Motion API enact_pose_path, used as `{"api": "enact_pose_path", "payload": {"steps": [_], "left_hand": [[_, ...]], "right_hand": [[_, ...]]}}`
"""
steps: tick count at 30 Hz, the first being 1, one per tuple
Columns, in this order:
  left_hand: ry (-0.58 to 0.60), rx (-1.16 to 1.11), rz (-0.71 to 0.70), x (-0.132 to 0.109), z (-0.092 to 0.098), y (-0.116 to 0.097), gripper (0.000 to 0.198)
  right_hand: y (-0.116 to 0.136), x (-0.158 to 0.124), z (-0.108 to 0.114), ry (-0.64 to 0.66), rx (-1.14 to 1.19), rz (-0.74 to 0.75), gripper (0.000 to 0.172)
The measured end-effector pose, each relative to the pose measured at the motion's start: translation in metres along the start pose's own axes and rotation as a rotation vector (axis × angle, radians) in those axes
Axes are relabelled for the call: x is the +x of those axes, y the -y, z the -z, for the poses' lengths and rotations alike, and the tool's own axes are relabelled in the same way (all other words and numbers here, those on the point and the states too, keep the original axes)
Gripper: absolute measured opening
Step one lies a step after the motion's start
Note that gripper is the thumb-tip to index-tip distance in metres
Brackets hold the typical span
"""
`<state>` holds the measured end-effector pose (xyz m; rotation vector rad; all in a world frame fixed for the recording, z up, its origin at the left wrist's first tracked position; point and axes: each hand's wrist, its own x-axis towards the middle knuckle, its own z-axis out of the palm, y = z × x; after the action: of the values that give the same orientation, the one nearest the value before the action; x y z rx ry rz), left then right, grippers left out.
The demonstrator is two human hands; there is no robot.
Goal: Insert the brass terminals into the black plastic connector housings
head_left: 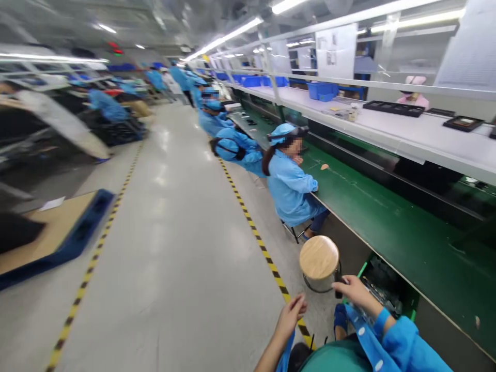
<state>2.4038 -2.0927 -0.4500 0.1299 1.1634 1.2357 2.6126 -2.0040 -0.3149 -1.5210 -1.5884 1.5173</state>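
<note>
— While you look from the head view, where does the stool (319, 257) lie from your hands?

— Just ahead of your right hand (353, 290) and a little to its left, standing upright on the floor (174, 248) beside the desk (406, 243). Your right hand is the nearer one; your left hand (291, 313) hangs lower, apart from the stool.

— What are your hands doing?

— Your right hand is curled round something small and dark at the seat's edge; I cannot tell what it is, or whether the fingers also touch the stool. Your left hand holds nothing, fingers loosely bent together.

— And the stool's look?

— Round pale wooden seat, no long axis to speak of, on a thin dark metal frame. A seated person (290, 181) works further along.
</note>
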Motion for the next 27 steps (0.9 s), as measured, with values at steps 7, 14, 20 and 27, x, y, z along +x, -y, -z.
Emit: {"api": "enact_pose_path", "payload": {"steps": [7,14,20,27], "left_hand": [[0.16,-0.103,0.169,0.037,-0.044,-0.054,0.035],[0.262,-0.026,0.379,0.08,-0.04,-0.116,0.03],[0.334,0.018,0.428,0.107,-0.061,-0.129,0.031],[0.289,0.131,0.419,0.133,-0.053,-0.141,0.027]], "right_hand": [[0.021,0.043,-0.102,-0.074,-0.184,0.002,0.026],[0.029,0.05,-0.116,-0.388,-0.26,-0.093,0.028],[0.01,0.024,-0.05,-0.664,-0.261,-0.139,0.02],[-0.019,0.048,-0.014,-0.711,-0.224,-0.186,0.027]]}}
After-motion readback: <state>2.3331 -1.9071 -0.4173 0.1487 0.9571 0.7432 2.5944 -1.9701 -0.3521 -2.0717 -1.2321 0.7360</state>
